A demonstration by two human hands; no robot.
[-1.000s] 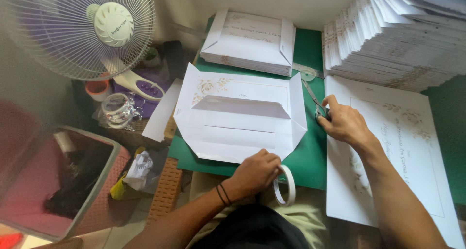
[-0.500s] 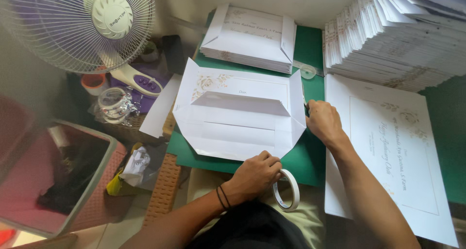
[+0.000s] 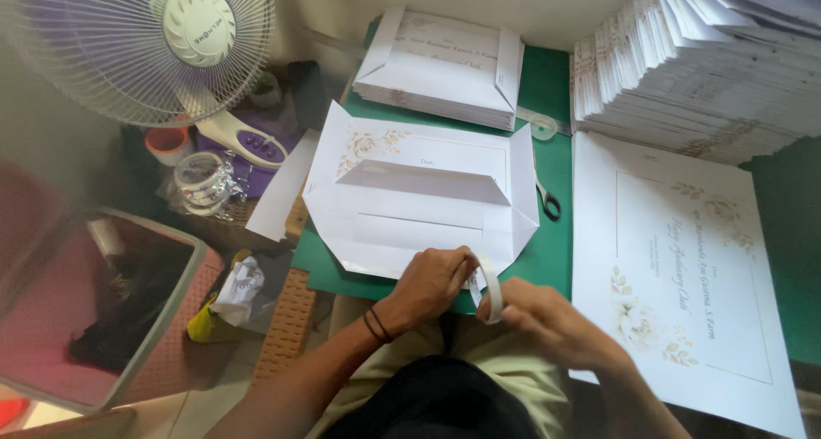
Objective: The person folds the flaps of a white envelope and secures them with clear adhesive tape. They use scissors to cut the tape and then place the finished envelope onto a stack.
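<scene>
Unfolded white envelope [image 3: 419, 204] lies flat on a green cutting mat [image 3: 547, 259]. At its near edge, the left hand [image 3: 432, 281] and right hand [image 3: 539, 319] together pinch a white tape roll [image 3: 489, 287], held upright just above the mat's front edge. Black-handled scissors [image 3: 547, 201] rest beside the envelope's right flap.

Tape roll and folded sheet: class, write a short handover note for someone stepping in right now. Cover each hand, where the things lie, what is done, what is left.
Left hand: grips the white tape roll at the mat's near edge.
Right hand: fingers on the same roll, seemingly picking at the tape end.
Folded sheet: on the green mat, flaps creased inward, no tape visible on it.
Scissors: beside its right flap.
Flat printed sheet: to the right; folded stack behind.
Done: folding. Left: probably taping the flaps.
</scene>
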